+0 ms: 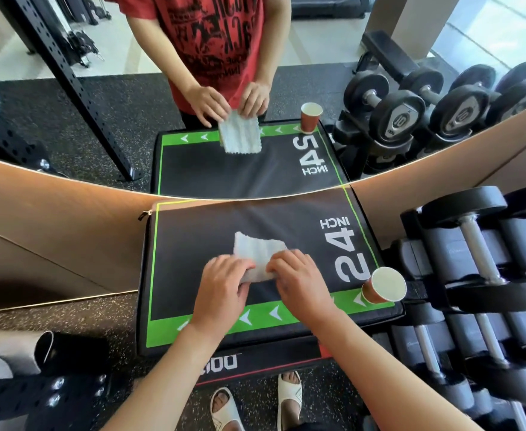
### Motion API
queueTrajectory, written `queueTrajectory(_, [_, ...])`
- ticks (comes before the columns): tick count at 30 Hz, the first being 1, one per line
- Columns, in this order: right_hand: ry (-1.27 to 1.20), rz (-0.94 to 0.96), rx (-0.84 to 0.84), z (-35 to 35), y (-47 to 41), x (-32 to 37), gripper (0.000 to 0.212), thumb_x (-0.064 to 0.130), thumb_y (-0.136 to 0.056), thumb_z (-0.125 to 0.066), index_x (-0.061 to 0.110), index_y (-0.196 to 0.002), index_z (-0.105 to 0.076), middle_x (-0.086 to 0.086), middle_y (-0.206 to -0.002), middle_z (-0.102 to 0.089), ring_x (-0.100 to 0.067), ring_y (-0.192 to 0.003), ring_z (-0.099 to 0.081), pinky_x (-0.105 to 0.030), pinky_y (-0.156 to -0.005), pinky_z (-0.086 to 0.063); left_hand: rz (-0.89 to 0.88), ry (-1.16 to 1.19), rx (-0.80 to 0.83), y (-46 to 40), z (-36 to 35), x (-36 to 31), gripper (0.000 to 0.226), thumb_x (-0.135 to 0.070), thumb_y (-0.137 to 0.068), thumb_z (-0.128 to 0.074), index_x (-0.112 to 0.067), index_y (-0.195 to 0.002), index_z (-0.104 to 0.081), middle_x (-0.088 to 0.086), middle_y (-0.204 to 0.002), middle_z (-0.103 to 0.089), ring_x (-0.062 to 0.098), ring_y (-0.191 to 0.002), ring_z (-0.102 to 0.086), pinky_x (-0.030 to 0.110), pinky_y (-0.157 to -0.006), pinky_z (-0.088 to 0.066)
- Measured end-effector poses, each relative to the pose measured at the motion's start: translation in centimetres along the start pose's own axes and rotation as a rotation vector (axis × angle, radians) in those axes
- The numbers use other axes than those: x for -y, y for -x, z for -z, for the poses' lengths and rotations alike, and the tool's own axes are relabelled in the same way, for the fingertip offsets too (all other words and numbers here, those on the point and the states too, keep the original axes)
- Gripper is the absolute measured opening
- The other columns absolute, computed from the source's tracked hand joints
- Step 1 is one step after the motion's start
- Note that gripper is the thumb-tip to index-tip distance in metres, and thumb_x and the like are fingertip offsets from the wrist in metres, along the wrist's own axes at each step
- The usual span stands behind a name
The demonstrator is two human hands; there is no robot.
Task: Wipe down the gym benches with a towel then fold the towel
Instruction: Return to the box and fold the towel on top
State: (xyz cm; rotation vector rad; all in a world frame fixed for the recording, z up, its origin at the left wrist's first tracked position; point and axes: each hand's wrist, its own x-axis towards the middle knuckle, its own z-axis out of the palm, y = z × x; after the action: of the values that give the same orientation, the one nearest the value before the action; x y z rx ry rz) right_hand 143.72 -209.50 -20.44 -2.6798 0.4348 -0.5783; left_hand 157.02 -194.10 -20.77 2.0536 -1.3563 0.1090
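Note:
A small white ribbed towel (257, 251) lies folded on the black and green padded box top (193, 244) marked "24 INCH". My left hand (222, 283) grips the towel's near left edge, fingers curled over it. My right hand (299, 278) pinches the near right edge, knuckles bent on the cloth. The towel's far end lies flat on the pad. The part under my hands is hidden.
A paper cup (384, 286) stands on the pad's near right corner. A rack of dumbbells (479, 275) runs along the right. A wall mirror (100, 104) rises right behind the pad, reflecting me, the towel and the cup. Black rack parts (53, 393) sit lower left.

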Motion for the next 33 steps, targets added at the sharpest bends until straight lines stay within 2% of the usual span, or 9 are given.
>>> queueTrajectory(3, [0.004, -0.028, 0.264, -2.6, 4.3, -0.8, 0.041, -0.001, -0.062, -0.057, 0.024, -0.094, -0.063, 0.01, -0.11, -0.059, -0.024, -0.096, -0.058, -0.036, -0.075, -0.045, 0.001, 0.03, 0.196, 4.9, -2.1, 0.8, 0.023, -0.017, -0.073, -0.08, -0.022, -0.092, -0.068, -0.01, -0.094, -0.061, 0.021, -0.091, -0.059, 0.041, -0.084, -0.049])
queueTrajectory(6, [-0.037, -0.069, 0.378, -3.5, 7.7, -1.2, 0.041, -0.002, -0.058, -0.049, 0.022, -0.087, -0.064, 0.008, -0.113, -0.059, -0.023, -0.101, -0.055, -0.04, -0.077, -0.05, 0.076, 0.086, 0.305, 8.5, -2.8, 0.8, 0.016, -0.036, -0.079, -0.075, -0.027, -0.09, -0.069, -0.015, -0.093, -0.062, 0.014, -0.092, -0.057, 0.038, -0.081, -0.051])
queueTrajectory(10, [-0.06, -0.133, 0.312, -3.4, 7.0, -0.6, 0.034, 0.003, -0.068, -0.053, 0.023, -0.092, -0.065, 0.011, -0.109, -0.059, -0.021, -0.097, -0.056, -0.038, -0.079, -0.048, 0.136, 0.081, 0.222, 7.6, -2.7, 1.3, 0.013, -0.02, -0.087, -0.073, -0.023, -0.099, -0.07, -0.013, -0.103, -0.061, 0.016, -0.096, -0.058, 0.038, -0.084, -0.051])
queueTrajectory(16, [-0.015, -0.21, 0.257, -4.1, 3.2, 0.1, 0.028, 0.018, -0.084, -0.065, 0.022, -0.111, -0.068, 0.007, -0.119, -0.058, -0.024, -0.105, -0.055, -0.041, -0.083, -0.049, 0.272, -0.016, 0.228, 4.4, -2.5, 3.0, 0.033, -0.017, -0.087, -0.076, -0.02, -0.119, -0.067, -0.008, -0.122, -0.057, 0.019, -0.106, -0.058, 0.04, -0.087, -0.054])
queueTrajectory(19, [-0.009, -0.221, 0.298, -4.3, 2.8, 0.2, 0.03, 0.023, -0.085, -0.068, 0.024, -0.115, -0.066, 0.008, -0.123, -0.055, -0.023, -0.109, -0.053, -0.04, -0.087, -0.048, 0.269, -0.049, 0.272, 4.4, -2.6, 3.7, 0.047, -0.001, -0.082, -0.071, -0.02, -0.125, -0.066, -0.006, -0.128, -0.055, 0.022, -0.109, -0.057, 0.042, -0.086, -0.055])
queueTrajectory(23, [-0.004, -0.161, 0.402, -4.7, 3.9, 0.2, 0.028, 0.019, -0.085, -0.069, 0.028, -0.111, -0.067, 0.01, -0.124, -0.055, -0.021, -0.115, -0.053, -0.04, -0.089, -0.047, 0.143, -0.129, 0.34, 5.3, -2.9, 4.3, 0.043, -0.002, -0.079, -0.073, -0.025, -0.116, -0.074, 0.001, -0.133, -0.058, 0.026, -0.115, -0.057, 0.045, -0.084, -0.055])
queueTrajectory(28, [0.105, -0.174, 0.331, -4.8, 3.0, -1.5, 0.041, 0.002, -0.072, -0.07, 0.03, -0.101, -0.073, 0.008, -0.12, -0.06, -0.024, -0.112, -0.057, -0.038, -0.084, -0.044, 0.113, -0.121, 0.299, 6.5, -3.1, 3.5, 0.022, -0.016, -0.08, -0.082, -0.026, -0.1, -0.08, 0.004, -0.132, -0.06, 0.029, -0.121, -0.054, 0.044, -0.089, -0.052])
queueTrajectory(31, [0.114, -0.184, 0.301, -4.4, 2.3, -1.8, 0.036, 0.005, -0.069, -0.075, 0.029, -0.096, -0.075, 0.007, -0.114, -0.06, -0.025, -0.102, -0.059, -0.04, -0.08, -0.05, 0.076, -0.105, 0.255, 7.0, -3.6, 2.6, 0.015, -0.014, -0.08, -0.081, -0.024, -0.091, -0.079, 0.006, -0.131, -0.061, 0.031, -0.121, -0.055, 0.044, -0.091, -0.05])
queueTrajectory(33, [0.053, -0.13, 0.305, -4.1, 2.6, -0.6, 0.021, 0.017, -0.076, -0.073, 0.027, -0.094, -0.074, 0.006, -0.107, -0.059, -0.023, -0.096, -0.057, -0.039, -0.077, -0.05, 0.07, -0.092, 0.224, 7.1, -3.8, 2.1, 0.012, -0.013, -0.081, -0.077, -0.022, -0.088, -0.077, 0.006, -0.13, -0.062, 0.03, -0.121, -0.056, 0.045, -0.094, -0.049])
